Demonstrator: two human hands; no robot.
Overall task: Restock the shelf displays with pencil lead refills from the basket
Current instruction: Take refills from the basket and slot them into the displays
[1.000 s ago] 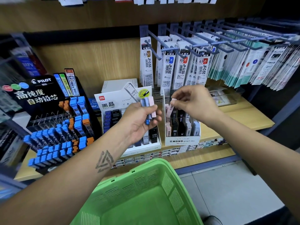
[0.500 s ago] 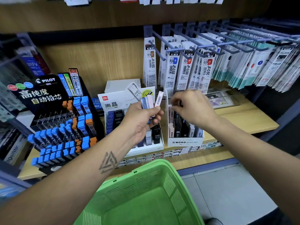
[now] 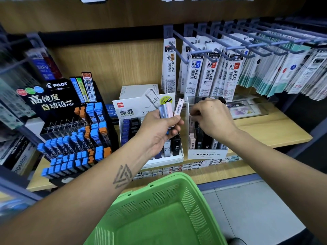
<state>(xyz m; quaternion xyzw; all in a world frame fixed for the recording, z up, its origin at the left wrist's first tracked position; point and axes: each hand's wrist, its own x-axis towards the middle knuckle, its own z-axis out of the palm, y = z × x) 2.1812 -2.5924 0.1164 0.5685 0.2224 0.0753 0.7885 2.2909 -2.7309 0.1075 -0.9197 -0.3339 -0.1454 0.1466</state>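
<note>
Person restocking lead refills at wooden shelf (image 3: 265, 131), green basket (image 3: 159, 209) sitting below its front edge.
Left of the MONO display box (image 3: 207, 153): left hand (image 3: 159, 131) gripping a fan of pastel refill cases (image 3: 167, 110), fingers curling round them, sitting above the white HB display (image 3: 141, 110). Right hand (image 3: 210, 119) reaching into the MONO box, fingers curling down; can't tell if pinching anything.

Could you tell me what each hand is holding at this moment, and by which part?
The left hand grips a fan of lead refill cases by their lower ends. The right hand reaches into the MONO display box; whether it holds anything cannot be told.
</note>
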